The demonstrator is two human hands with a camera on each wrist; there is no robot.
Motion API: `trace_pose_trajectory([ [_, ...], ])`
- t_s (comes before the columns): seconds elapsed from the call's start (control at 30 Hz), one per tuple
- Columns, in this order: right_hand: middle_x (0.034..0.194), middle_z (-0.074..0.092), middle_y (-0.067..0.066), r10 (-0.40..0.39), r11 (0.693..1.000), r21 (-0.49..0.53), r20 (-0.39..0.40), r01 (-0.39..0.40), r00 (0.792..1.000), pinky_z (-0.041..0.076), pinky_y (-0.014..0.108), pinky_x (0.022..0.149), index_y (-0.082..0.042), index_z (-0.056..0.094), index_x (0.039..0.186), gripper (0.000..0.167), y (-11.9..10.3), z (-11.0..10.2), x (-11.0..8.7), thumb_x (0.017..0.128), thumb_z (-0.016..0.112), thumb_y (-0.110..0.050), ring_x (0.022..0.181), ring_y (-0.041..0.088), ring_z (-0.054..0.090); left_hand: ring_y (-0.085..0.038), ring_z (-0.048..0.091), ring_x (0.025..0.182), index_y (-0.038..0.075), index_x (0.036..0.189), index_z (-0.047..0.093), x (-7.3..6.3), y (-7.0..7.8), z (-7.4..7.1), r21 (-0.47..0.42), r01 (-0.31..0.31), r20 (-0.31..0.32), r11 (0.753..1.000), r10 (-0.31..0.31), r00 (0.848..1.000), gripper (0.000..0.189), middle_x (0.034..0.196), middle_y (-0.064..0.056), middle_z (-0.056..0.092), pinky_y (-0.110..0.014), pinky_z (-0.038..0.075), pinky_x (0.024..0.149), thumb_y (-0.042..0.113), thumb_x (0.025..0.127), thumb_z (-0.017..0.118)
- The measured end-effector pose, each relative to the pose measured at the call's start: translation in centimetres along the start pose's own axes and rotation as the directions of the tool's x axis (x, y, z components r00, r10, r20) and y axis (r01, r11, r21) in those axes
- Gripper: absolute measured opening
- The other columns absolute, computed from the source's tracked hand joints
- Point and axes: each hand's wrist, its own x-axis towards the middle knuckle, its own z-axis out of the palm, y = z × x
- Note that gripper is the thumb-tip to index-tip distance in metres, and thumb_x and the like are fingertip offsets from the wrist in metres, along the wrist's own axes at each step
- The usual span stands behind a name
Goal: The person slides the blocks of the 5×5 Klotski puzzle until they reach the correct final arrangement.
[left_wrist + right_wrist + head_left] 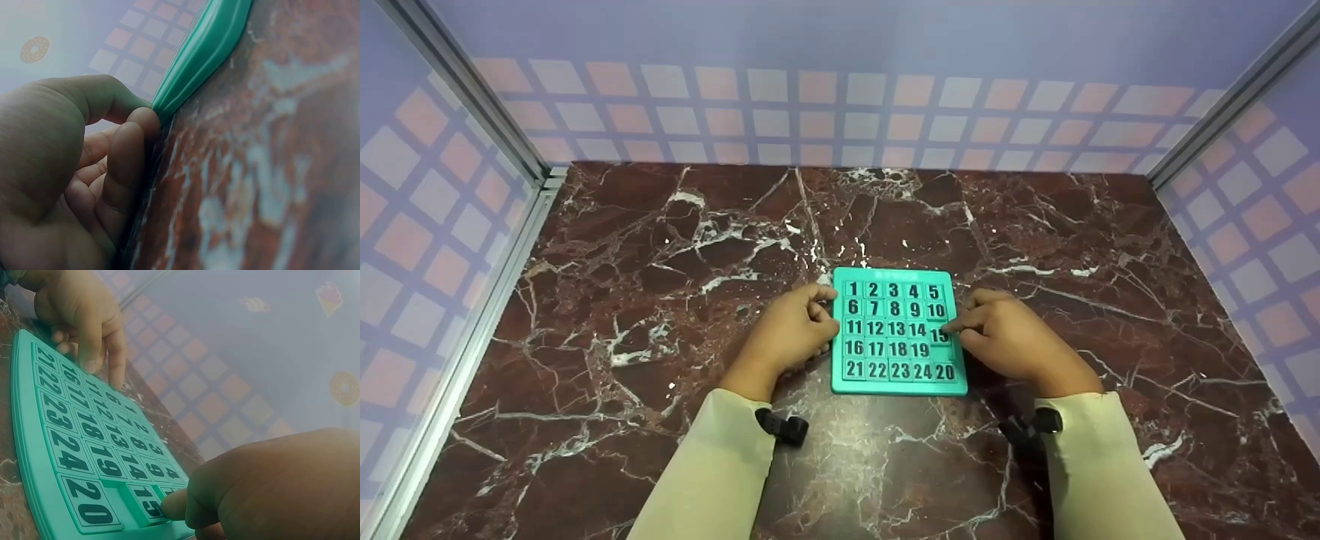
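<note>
A turquoise number slide puzzle (898,386) lies flat on the table, its tiles running from 1 to 24. My left hand (795,328) grips its left edge; in the left wrist view the thumb and a curled finger pinch the green rim (194,62). One fingertip of my right hand (1005,330) presses on the 15 tile (145,503) at the right column. That tile sits slightly lower than the 14 beside it, with a gap between it and the 20 tile (89,502). The right hand's other fingers are bent and partly hidden.
The dark red marbled table (660,315) surrounds the puzzle. Walls with pink and white squares (817,112) stand at the back and both sides, joined by metal corner posts (472,82). Black straps with small devices (791,430) sit on both wrists.
</note>
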Motion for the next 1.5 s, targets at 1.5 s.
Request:
trace_pose_trajectory([
  [1.5, 0.102, 0.083, 0.000, -0.016, 0.980, 0.198, 0.267, -0.039, 0.964, 0.056, 0.024, 0.075, -0.017, 0.092, 0.099, 0.027, -0.1, -1.4, -1.0, 0.096, 0.069, -0.003, 0.085, 0.009, 0.066, -0.014, 0.068, 0.064, 0.012, 0.147, 0.066, 0.0, -0.2, 0.1, -0.035, 0.007, 0.007, 0.999, -0.006, 1.000, 0.054, 0.090, -0.002, 0.073, -0.029, 0.056, 0.059, 0.010, 0.094, 0.073],
])
